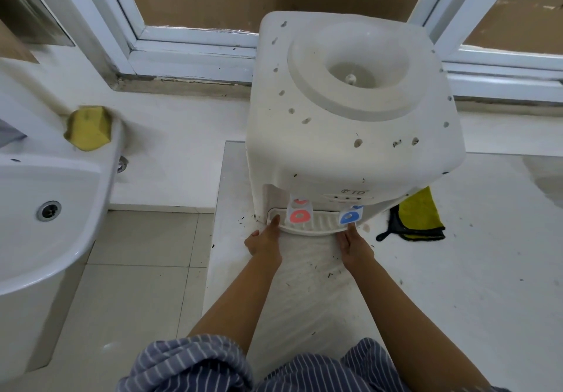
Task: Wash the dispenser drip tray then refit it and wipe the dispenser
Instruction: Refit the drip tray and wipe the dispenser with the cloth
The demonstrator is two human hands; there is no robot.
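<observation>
1. The water dispenser (pixel 350 123) stands on the bench (pixel 487 269), before the window (pixel 195 41).
2. The drip tray (pixel 316 224) sits at its base.
3. A cloth (pixel 417 218) lies right of it.
4. The sink (pixel 45 208) is left, a sponge (pixel 88 128) on its rim.

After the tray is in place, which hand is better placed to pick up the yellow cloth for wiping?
The right hand, probably. It touches the right end of the drip tray, and the yellow cloth lies on that same side beside the dispenser. The left hand would have to cross over.
</observation>
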